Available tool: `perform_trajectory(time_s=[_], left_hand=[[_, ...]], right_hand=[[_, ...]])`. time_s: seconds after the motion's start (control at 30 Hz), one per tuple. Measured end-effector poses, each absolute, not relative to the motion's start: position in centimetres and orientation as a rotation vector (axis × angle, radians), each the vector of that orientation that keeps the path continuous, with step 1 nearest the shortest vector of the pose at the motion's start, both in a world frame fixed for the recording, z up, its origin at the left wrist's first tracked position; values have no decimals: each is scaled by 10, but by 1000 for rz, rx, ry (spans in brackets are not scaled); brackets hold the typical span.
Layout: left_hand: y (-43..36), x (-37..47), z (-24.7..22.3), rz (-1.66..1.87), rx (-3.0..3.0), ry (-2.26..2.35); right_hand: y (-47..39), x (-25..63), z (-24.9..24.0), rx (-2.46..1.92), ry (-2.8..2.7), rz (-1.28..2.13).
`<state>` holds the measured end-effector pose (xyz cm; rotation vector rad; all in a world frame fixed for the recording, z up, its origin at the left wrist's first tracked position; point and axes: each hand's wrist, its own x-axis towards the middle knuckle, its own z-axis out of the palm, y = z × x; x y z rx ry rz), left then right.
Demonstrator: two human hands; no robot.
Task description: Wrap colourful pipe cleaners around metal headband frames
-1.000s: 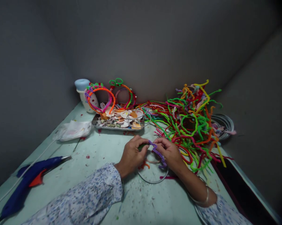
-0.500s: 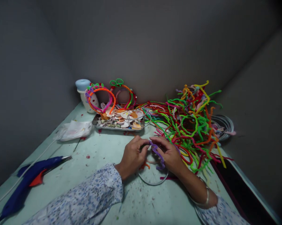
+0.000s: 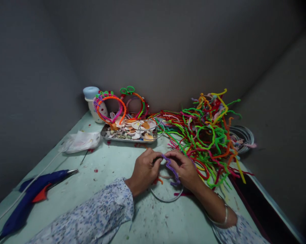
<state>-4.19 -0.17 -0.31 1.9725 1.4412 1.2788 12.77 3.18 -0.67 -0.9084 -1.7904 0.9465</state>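
A bent purple pipe cleaner [image 3: 172, 168] runs between my two hands above the table. My left hand [image 3: 145, 169] pinches its upper end between thumb and fingertips. Closed around the same stem, my right hand [image 3: 185, 169] holds it from the other side, and a purple length hangs below the thumb. Under the hands lies a grey wire hoop [image 3: 166, 201], partly covered by them. A short orange pipe cleaner piece [image 3: 158, 180] rests beside my left hand, and a dark pink one [image 3: 184, 194] lies across the hoop's right side.
A blue glue gun [image 3: 38, 193] lies at left, near a plastic bag [image 3: 83, 142]. Behind are a metal tray [image 3: 127, 139] of shells, pipe-cleaner headbands [image 3: 110, 98] and a blue-lidded cup [image 3: 93, 105]. Tangled pipe cleaners [image 3: 206, 139] and a wire coil [image 3: 249, 137] fill the right.
The purple pipe cleaner's bend between my fingertips has shifted slightly. Both hands stay nearly in place, still holding it.
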Motion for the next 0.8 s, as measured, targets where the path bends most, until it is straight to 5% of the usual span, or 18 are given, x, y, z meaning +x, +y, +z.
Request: perform_trajectory(time_s=[0.4,0.8], left_hand=[[-1,-42,-1,1476,1879,1379],[0,-43,-3,1574,1933,1292]], right_hand=[[28,124,-3,-1122,-1410,1261],[25,122,-2,-1196,-1465,1099]])
